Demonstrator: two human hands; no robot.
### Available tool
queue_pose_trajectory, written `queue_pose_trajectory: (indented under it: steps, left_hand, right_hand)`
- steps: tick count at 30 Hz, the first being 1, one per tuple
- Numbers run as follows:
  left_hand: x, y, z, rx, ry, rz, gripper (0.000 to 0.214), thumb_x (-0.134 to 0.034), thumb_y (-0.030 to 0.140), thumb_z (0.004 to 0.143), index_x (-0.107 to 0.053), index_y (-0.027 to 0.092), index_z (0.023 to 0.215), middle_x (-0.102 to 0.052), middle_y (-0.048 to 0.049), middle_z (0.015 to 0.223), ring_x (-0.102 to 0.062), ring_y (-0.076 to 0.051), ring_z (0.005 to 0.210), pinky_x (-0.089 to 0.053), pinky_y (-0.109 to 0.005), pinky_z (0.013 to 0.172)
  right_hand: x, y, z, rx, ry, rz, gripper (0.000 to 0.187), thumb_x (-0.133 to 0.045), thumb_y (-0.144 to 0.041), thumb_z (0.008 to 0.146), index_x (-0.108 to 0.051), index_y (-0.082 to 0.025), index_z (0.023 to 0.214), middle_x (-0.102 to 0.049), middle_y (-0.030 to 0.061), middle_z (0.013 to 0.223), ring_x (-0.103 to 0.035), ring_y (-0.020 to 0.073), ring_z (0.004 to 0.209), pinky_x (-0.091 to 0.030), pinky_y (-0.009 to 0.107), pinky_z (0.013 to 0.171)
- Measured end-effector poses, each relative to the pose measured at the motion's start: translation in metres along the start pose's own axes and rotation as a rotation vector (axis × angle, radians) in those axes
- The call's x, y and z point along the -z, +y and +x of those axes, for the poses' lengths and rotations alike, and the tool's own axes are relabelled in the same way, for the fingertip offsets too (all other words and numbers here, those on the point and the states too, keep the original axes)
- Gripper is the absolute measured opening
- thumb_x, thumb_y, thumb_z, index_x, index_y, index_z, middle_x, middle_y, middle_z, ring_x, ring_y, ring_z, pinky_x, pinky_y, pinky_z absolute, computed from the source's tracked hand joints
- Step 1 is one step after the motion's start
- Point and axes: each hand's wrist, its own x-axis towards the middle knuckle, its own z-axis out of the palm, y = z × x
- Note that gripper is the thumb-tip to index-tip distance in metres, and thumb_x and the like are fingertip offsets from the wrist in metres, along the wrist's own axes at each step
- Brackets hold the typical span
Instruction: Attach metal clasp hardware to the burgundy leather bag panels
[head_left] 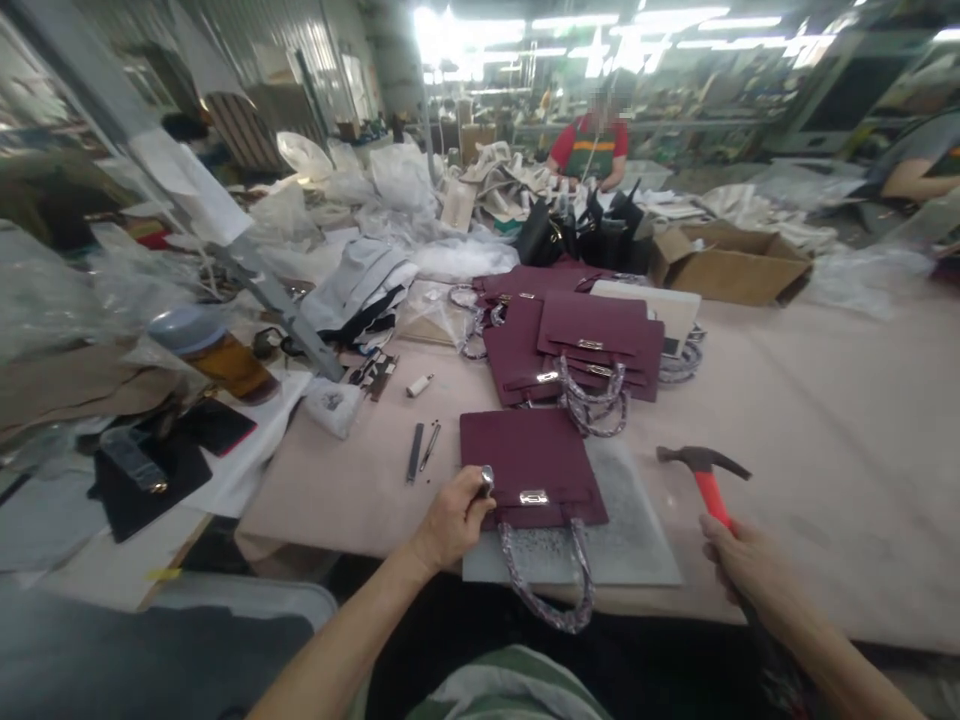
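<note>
Maroon bag lies just beside our left hand, which pinches a metal tool; the slab below presumably gives firm backing. Our right hand clasps the hammer, leaving its head free.

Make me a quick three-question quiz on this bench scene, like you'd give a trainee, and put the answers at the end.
1. Multiple choice: What does the left hand hold?
A) a pair of scissors
B) a short shiny metal piece
C) a paintbrush

2. True or false: The carrying handle of the nearest maroon bag points toward the far side of the table.

3. Fill in the blank: The right hand grips a (blank), which is orange-red just below its dark head.

Key:
1. B
2. False; it points toward the near edge.
3. hammer
</note>
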Motion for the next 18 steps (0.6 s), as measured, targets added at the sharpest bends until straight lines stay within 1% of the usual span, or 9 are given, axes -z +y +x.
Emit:
queue_pose_trajectory:
  steps: [2, 4, 5, 7, 8, 10, 13, 16, 18]
  left_hand:
    - [0.001, 0.003, 0.000, 0.008, 0.006, 0.028, 0.014, -0.053, 0.009, 0.093, -0.056, 0.018, 0.103, -0.062, -0.0106, 0.111, -0.060, -0.024, 0.107, -0.050, -0.035, 0.092]
    - [0.001, 0.007, 0.001, 0.028, 0.005, 0.067, 0.014, -0.054, 0.009, 0.093, -0.057, 0.018, 0.104, -0.062, -0.0099, 0.111, -0.061, -0.024, 0.107, -0.050, -0.035, 0.092]
    - [0.001, 0.008, 0.001, 0.037, 0.002, 0.087, 0.014, -0.054, 0.010, 0.094, -0.058, 0.018, 0.104, -0.063, -0.0096, 0.110, -0.061, -0.024, 0.106, -0.051, -0.034, 0.092]
    - [0.001, 0.011, 0.000, 0.054, 0.004, 0.124, 0.014, -0.055, 0.011, 0.094, -0.060, 0.018, 0.105, -0.064, -0.0089, 0.108, -0.062, -0.023, 0.103, -0.052, -0.034, 0.090]
    - [0.000, 0.011, 0.000, 0.062, 0.009, 0.135, 0.015, -0.055, 0.012, 0.094, -0.061, 0.018, 0.106, -0.065, -0.0086, 0.107, -0.063, -0.023, 0.102, -0.052, -0.034, 0.089]
    - [-0.003, 0.009, -0.003, 0.091, 0.036, 0.136, 0.018, -0.056, 0.013, 0.092, -0.064, 0.018, 0.107, -0.067, -0.0083, 0.106, -0.064, -0.023, 0.101, -0.053, -0.035, 0.090]
    - [-0.006, 0.002, -0.007, 0.260, 0.154, 0.024, 0.016, -0.059, 0.021, 0.092, -0.069, 0.017, 0.104, -0.071, -0.0092, 0.106, -0.067, -0.025, 0.102, -0.053, -0.038, 0.094]
    - [-0.005, -0.004, -0.006, 0.520, 0.366, -0.288, 0.028, -0.066, 0.040, 0.093, -0.071, 0.014, 0.103, -0.073, -0.0116, 0.101, -0.072, -0.026, 0.094, -0.058, -0.038, 0.087]
    - [-0.003, -0.001, 0.000, 0.588, 0.415, -0.402, 0.036, -0.072, 0.047, 0.090, -0.072, 0.013, 0.102, -0.074, -0.0125, 0.100, -0.073, -0.026, 0.092, -0.059, -0.036, 0.085]
  right_hand:
    - [0.001, 0.014, 0.007, -0.015, 0.076, -0.122, 0.030, -0.042, -0.048, 0.084, -0.050, -0.020, 0.077, -0.058, 0.0197, 0.075, -0.060, 0.0365, 0.068, -0.051, 0.056, 0.065]
    - [-0.007, 0.015, 0.009, 0.192, 0.202, -0.208, 0.035, -0.043, -0.047, 0.084, -0.057, -0.015, 0.088, -0.059, 0.0283, 0.097, -0.059, 0.0460, 0.093, -0.045, 0.066, 0.085]
    - [-0.016, 0.011, 0.008, 0.351, 0.259, -0.220, 0.041, -0.041, -0.047, 0.087, -0.060, -0.012, 0.098, -0.058, 0.0293, 0.110, -0.056, 0.0465, 0.105, -0.043, 0.065, 0.094]
    - [-0.042, -0.004, 0.003, 0.692, 0.312, -0.194, 0.051, -0.038, -0.048, 0.094, -0.059, -0.008, 0.118, -0.055, 0.0253, 0.128, -0.051, 0.0403, 0.121, -0.041, 0.056, 0.105]
    - [-0.057, -0.014, -0.001, 0.802, 0.284, -0.172, 0.051, -0.039, -0.048, 0.097, -0.057, -0.009, 0.125, -0.055, 0.0210, 0.132, -0.051, 0.0349, 0.124, -0.042, 0.049, 0.108]
    - [-0.086, -0.032, -0.011, 0.972, 0.240, -0.162, 0.047, -0.044, -0.044, 0.100, -0.055, -0.011, 0.132, -0.054, 0.0170, 0.135, -0.050, 0.0317, 0.124, -0.043, 0.048, 0.105]
    - [-0.114, -0.048, -0.020, 0.979, 0.289, -0.205, 0.040, -0.047, -0.034, 0.100, -0.056, -0.012, 0.132, -0.053, 0.0171, 0.133, -0.050, 0.0346, 0.117, -0.043, 0.053, 0.099]
    - [-0.119, -0.048, -0.021, 0.940, 0.302, -0.193, 0.041, -0.051, -0.031, 0.098, -0.054, -0.010, 0.133, -0.053, 0.0173, 0.130, -0.050, 0.0342, 0.112, -0.043, 0.051, 0.097]
    - [-0.117, -0.045, -0.020, 0.943, 0.307, -0.172, 0.039, -0.052, -0.032, 0.098, -0.054, -0.010, 0.131, -0.054, 0.0166, 0.127, -0.050, 0.0331, 0.111, -0.042, 0.049, 0.096]
